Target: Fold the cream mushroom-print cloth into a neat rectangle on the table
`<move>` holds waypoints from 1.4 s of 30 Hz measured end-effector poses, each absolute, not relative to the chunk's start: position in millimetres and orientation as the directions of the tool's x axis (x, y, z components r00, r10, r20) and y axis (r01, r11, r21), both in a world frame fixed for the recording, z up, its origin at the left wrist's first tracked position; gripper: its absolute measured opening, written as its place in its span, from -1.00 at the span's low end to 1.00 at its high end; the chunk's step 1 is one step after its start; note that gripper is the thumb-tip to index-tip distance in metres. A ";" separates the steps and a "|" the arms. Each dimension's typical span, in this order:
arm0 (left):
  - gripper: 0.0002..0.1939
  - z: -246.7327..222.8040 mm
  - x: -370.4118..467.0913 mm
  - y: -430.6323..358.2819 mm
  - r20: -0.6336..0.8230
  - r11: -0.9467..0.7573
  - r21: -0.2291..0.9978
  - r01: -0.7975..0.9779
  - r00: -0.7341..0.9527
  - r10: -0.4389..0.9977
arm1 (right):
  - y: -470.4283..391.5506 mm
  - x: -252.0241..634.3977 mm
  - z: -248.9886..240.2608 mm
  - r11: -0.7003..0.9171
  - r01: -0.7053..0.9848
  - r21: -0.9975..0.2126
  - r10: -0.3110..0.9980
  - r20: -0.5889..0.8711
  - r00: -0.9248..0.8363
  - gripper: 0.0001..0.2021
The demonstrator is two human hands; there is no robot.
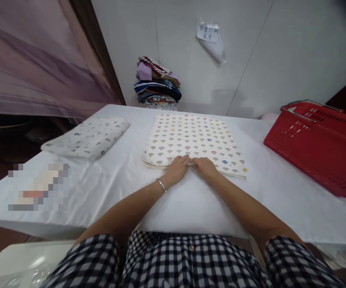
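Observation:
A cream cloth point(191, 138) with small grey, red, blue and yellow prints lies folded flat in several layers on the white-covered table point(110, 196). At the middle of its near edge, my left hand point(177, 170) and my right hand point(205, 168) meet, nearly touching. Both hands have their fingers closed on the cloth's edge; the fingertips are partly hidden at the fold. A bracelet point(161, 185) is on my left wrist. To the left lies another folded white cloth point(87, 138) with grey prints.
A red basket point(319, 144) lies on the table's right side. Folded fabrics point(158, 86) are stacked behind the table by the wall. A blurred-out flat item point(39, 186) is at the left. A white paper point(210, 38) hangs on the wall, and a pink curtain point(35, 60) hangs at left.

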State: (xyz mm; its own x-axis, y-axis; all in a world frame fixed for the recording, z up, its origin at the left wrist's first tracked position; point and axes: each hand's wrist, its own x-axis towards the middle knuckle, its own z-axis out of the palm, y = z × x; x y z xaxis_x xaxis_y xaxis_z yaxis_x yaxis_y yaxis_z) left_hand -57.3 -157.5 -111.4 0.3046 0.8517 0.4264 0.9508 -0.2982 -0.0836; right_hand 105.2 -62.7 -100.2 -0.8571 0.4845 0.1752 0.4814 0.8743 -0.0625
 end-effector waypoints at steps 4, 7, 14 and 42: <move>-0.73 -102.4 -52.9 -168.7 0.428 -0.305 -0.040 0.951 0.293 0.855 | -66.0 107.4 -100.8 0.864 0.497 -0.078 0.501 0.221 -0.837 -0.80; -0.76 -94.3 -50.5 -180.5 0.437 -0.269 -0.002 0.963 0.242 0.866 | -69.6 109.4 -102.1 0.881 0.464 -0.090 0.472 0.233 -0.850 -0.82; -0.79 -99.1 -49.9 -181.0 0.474 -0.222 0.132 0.966 0.135 0.870 | -76.2 116.7 -108.9 0.925 0.353 -0.139 0.379 0.302 -0.875 -0.84; -0.79 -106.0 -83.8 -198.9 0.447 -0.128 -0.120 0.984 0.169 0.878 | -72.8 115.3 -122.1 0.909 0.401 -0.112 0.414 0.329 -0.849 -0.69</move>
State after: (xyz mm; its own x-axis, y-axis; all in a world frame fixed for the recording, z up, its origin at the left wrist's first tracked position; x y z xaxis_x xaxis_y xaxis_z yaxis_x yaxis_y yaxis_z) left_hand -83.8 -198.9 -106.0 0.1691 0.8784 0.4469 0.9844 -0.1282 -0.1204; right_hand 115.3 -72.8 -122.1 -0.8488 0.4142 0.3286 0.4005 0.9094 -0.1117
